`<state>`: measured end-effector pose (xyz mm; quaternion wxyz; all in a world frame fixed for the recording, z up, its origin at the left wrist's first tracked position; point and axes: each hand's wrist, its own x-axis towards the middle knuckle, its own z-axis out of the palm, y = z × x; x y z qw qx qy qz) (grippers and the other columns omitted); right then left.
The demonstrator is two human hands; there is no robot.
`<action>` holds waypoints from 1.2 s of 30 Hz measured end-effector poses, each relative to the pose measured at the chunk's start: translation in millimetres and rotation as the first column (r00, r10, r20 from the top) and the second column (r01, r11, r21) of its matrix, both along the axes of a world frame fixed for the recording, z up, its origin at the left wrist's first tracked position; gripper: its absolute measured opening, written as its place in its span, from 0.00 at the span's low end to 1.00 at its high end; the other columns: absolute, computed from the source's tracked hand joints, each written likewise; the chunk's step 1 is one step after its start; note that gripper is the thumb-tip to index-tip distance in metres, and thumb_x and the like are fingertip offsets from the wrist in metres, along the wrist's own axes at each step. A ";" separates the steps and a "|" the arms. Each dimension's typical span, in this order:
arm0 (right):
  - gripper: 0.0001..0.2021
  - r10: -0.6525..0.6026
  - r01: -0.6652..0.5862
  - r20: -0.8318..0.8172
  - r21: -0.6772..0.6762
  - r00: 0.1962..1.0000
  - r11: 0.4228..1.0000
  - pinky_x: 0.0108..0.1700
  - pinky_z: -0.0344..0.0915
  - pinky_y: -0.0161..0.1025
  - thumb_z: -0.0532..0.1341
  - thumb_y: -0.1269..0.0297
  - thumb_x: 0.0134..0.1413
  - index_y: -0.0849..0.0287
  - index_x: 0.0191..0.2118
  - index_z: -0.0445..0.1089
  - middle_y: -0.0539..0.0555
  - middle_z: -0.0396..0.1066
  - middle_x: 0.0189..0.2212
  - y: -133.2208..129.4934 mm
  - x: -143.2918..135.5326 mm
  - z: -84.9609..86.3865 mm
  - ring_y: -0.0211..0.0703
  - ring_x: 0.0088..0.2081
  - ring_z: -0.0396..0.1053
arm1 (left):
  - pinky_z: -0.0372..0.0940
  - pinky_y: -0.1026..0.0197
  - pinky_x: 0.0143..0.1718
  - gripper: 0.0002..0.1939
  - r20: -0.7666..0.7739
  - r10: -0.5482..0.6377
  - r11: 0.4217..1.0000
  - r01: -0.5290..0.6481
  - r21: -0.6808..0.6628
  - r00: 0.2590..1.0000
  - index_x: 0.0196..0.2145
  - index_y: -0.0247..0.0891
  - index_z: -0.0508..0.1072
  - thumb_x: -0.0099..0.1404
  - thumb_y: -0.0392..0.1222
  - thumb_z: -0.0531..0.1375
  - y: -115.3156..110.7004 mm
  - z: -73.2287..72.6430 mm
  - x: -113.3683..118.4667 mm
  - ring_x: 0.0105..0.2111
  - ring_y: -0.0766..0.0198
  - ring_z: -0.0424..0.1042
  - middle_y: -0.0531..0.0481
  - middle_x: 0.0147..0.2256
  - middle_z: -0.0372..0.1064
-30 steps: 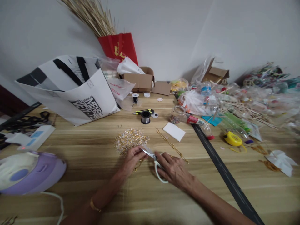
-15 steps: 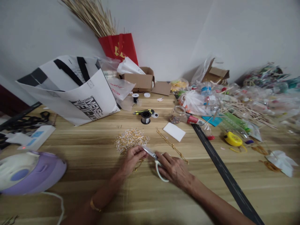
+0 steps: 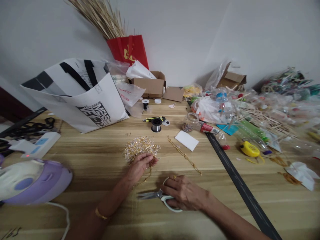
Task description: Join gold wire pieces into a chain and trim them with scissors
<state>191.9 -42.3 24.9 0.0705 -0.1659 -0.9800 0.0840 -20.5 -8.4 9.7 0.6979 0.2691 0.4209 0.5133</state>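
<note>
1. The gold chain piece [image 3: 147, 171] hangs from the pinched fingers of the left hand [image 3: 140, 165], just in front of the beaded gold cluster [image 3: 140, 147] on the counter [image 3: 100, 160]. It could easily snag on those beads.
2. The right hand [image 3: 183, 192] lies closed over the handles of the scissors [image 3: 160, 196], which rest flat, blades pointing toward the left forearm, so a careless slide could nick it.
3. The long gold chain [image 3: 185, 156] beside them could get swept off.

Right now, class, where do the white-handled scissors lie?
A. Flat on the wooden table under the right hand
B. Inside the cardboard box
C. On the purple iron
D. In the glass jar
A: the white-handled scissors lie flat on the wooden table, the right hand resting on their handles.
</note>
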 end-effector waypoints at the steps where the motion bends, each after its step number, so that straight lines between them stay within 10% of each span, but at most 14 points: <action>1: 0.13 -0.004 0.005 0.015 -0.022 1.000 1.000 0.37 0.62 0.37 0.54 0.60 0.59 0.60 0.47 0.64 0.56 0.69 0.36 -1.8 -1.1 3.4 0.41 0.37 0.65 | 0.66 0.62 0.35 0.13 0.000 -0.005 1.000 0.005 -0.001 1.000 0.27 0.31 0.74 0.45 0.40 0.69 0.1 0.1 0.2 0.28 0.64 0.73 0.46 0.27 0.75; 9: 0.07 -0.113 0.117 0.034 -0.192 0.993 0.974 0.44 0.63 0.39 0.54 0.65 0.58 0.59 0.41 0.66 0.55 0.66 0.38 -9.4 -7.2 32.2 0.42 0.42 0.64 | 0.65 0.62 0.36 0.12 -0.069 -0.043 0.998 0.046 0.035 0.997 0.27 0.31 0.74 0.46 0.41 0.68 -3.7 3.5 4.1 0.28 0.65 0.72 0.47 0.27 0.74; 20: 0.04 -0.441 0.373 -0.078 -0.416 0.894 0.829 0.34 0.62 0.32 0.56 0.69 0.56 0.60 0.37 0.66 0.52 0.66 0.34 17.7 -3.1 17.0 0.36 0.32 0.66 | 0.61 0.65 0.30 0.09 -0.429 -0.098 0.963 0.195 0.187 0.898 0.24 0.33 0.73 0.46 0.40 0.66 -7.9 10.6 6.7 0.25 0.66 0.67 0.51 0.22 0.70; 28: 0.16 -0.589 0.237 -0.203 -0.777 0.782 0.583 0.27 0.60 0.29 0.63 0.68 0.47 0.60 0.42 0.61 0.45 0.65 0.23 34.6 -27.4 0.2 0.33 0.25 0.64 | 0.60 0.66 0.28 0.05 -0.477 -0.075 0.952 0.206 0.228 0.876 0.22 0.33 0.71 0.47 0.37 0.64 -11.8 8.4 11.0 0.25 0.67 0.65 0.52 0.22 0.68; 36: 0.11 -0.620 0.120 -0.306 -0.828 0.722 0.548 0.26 0.56 0.29 0.62 0.60 0.51 0.62 0.36 0.63 0.47 0.63 0.25 42.8 -39.8 -16.2 0.31 0.25 0.59 | 0.60 0.65 0.31 0.07 -0.474 -0.018 0.955 0.156 0.253 0.880 0.23 0.33 0.73 0.48 0.40 0.65 -8.5 8.2 6.9 0.27 0.65 0.66 0.51 0.23 0.70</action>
